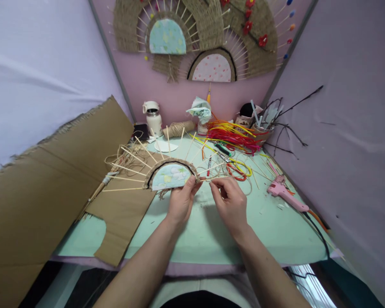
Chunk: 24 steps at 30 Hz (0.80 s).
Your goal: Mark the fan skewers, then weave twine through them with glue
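My left hand (180, 201) grips the lower right corner of a half-round fan (170, 177), thumb in front and the other fingers behind. Pale blue floral fabric covers its middle, with a black cord and a woven twine band along the curve. Several thin wooden sticks (133, 156) spread outward from that band. Close by on the right, my right hand (229, 201) is closed in a pinch at the lowest right stick. What lies between those fingertips is too small to make out. Loose twine (250, 188) curls on the table behind this hand.
Cardboard (122, 218) lies at left beside a tall cardboard sheet (51, 179). A pink glue gun (287, 194) rests at right, its cable over the edge. Scissors (237, 171), red and yellow pipe cleaners (232, 134), a twine roll (179, 128) and a white flask (154, 122) stand farther back.
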Available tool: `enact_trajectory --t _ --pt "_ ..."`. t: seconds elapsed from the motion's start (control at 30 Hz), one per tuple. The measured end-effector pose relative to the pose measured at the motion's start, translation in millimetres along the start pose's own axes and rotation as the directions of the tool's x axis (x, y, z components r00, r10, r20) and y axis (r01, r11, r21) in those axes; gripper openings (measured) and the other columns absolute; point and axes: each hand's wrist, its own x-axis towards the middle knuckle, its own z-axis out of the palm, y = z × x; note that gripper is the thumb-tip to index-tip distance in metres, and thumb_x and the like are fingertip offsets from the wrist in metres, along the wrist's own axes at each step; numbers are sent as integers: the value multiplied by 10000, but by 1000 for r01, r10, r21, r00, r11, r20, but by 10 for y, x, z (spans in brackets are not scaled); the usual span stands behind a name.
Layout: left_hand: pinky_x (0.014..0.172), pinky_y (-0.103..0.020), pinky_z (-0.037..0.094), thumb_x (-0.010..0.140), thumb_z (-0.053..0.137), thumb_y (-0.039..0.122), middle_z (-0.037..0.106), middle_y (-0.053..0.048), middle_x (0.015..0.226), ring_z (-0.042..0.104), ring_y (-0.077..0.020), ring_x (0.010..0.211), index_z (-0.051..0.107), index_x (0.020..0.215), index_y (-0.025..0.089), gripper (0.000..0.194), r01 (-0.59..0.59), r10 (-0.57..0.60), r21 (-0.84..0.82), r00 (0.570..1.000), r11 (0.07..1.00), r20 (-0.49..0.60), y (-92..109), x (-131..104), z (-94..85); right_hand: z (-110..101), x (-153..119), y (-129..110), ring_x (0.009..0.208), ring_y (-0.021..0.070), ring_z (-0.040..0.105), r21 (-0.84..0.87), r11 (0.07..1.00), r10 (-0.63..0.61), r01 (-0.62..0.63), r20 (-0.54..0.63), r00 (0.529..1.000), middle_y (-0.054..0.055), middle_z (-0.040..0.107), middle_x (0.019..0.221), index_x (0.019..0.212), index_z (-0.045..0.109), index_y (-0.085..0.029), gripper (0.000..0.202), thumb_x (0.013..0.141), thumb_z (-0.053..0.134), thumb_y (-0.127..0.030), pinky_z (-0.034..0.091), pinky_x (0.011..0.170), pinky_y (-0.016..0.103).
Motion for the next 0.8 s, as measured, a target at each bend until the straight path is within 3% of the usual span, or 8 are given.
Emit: enact_trajectory --t 0.17,0.37,0.67,0.8 --pt "960 -404 468 676 795 328 724 -23 873 678 -169 856 706 847 175 246 -44 44 74 999 996 -5 -41 -1 -21 -70 70 62 810 183 580 -41 998 -46 48 37 998 48 620 851 931 643 -216 100 915 544 -213 486 715 335" --pt "1044 -413 405 708 768 339 720 -44 1018 618 -224 1089 707 933 197 273 -107 103 224 994 969 30 -93 18 -100 -122 133 88 828 194 577 -92 991 -89 94 56 994 60 628 869 907 650 -200 92 911 562 -226 478 767 364" --pt "1051 -430 406 648 813 315 722 -56 1036 616 -245 1105 722 971 199 355 -70 71 175 997 982 1 -94 11 -75 -123 167 95 823 202 583 -134 984 -112 119 54 992 52 644 842 867 645 -209 72 896 585 -234 456 788 369" --pt "1059 -439 395 699 779 338 717 -70 1055 619 -243 1095 725 973 189 316 -75 65 223 997 972 50 -105 14 -99 -128 173 103 820 206 580 -147 982 -112 121 66 992 50 643 837 862 643 -210 68 891 584 -228 451 789 373"
